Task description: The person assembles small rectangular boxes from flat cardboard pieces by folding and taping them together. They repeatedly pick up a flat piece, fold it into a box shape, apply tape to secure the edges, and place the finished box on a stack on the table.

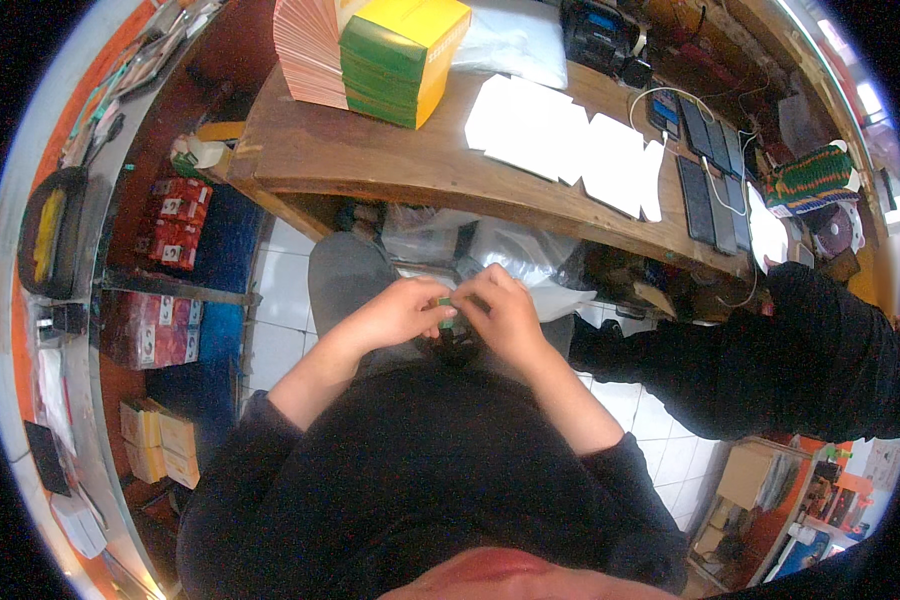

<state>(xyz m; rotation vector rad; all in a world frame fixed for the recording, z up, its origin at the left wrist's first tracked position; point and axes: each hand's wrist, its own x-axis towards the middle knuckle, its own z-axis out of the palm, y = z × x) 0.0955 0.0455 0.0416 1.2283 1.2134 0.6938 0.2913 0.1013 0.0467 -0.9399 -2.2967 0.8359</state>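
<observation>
Over my lap, my left hand (407, 311) and my right hand (502, 312) meet with fingers closed. Between their fingertips is a small green piece (447, 313), mostly covered by the fingers, so its kind does not show. Both hands stay below the front edge of the wooden table (310, 155). On that table, a thick green and yellow stack (395, 65) stands beside a fan of pinkish sheets (312, 55). Flat white cut-out sheets (530, 125) lie to the right of the stack.
Several dark phones (705, 200) and a white cable (667, 150) lie at the table's right. A black machine (602, 40) stands behind. Another person's black-clothed limb (750, 365) reaches in from the right. Clear plastic bags (520, 255) sit under the table; red packs (180, 222) fill the left shelf.
</observation>
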